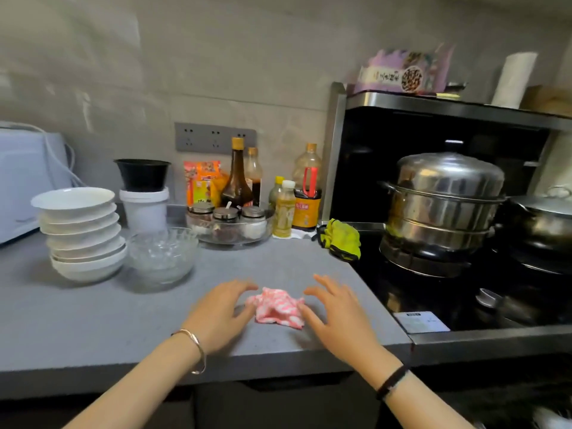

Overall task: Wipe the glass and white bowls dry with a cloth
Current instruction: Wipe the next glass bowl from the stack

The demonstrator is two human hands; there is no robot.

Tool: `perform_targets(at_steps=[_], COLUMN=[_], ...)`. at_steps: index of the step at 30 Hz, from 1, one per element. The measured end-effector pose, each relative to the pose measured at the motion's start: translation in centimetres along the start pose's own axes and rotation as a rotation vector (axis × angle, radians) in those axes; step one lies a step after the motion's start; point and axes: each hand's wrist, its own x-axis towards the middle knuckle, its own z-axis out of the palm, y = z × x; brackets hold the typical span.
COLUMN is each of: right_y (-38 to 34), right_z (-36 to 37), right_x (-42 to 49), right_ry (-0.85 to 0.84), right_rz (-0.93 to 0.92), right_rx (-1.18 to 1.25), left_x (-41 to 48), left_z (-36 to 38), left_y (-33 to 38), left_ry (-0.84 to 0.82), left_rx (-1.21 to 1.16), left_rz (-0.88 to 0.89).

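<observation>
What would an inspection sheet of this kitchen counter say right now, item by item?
Surface: grey counter, carrying everything below.
Job's things: stack of white bowls at left; glass bowls beside it; pink-and-white cloth crumpled near the front edge.
Clutter: sauce bottles, condiment jars, white tub with a black bowl on top, yellow-green rag.
Hands: left hand and right hand open, fingers spread either side of the cloth, not gripping it.
Cables: white cable by the white appliance; wall sockets with nothing plugged in.
Surroundings: steamer pot on the black stove; paper roll above.
</observation>
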Motion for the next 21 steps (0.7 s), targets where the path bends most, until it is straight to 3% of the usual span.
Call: perform_targets(at_steps=[8,13,21], right_y=[-0.1,-0.5,-0.9], right_z=[1.5,0.4,1.5], right_x=[2.3,4.2,2.6], right_ry=[-0.08,-0.076,-0.114], right_rz=[-0.03,0.04,-0.372], right_rx=[0.04,0.248,-0.089], left_x=[0.9,2.1,2.3], left_z=[0.3,0.8,0.5], left_y=[-0.4,0.6,-1.3], left_ry=[-0.025,-0.041,-0.08], left_rx=[-0.098,-0.111,0.069], left_rz=[0.023,0.018,0.079])
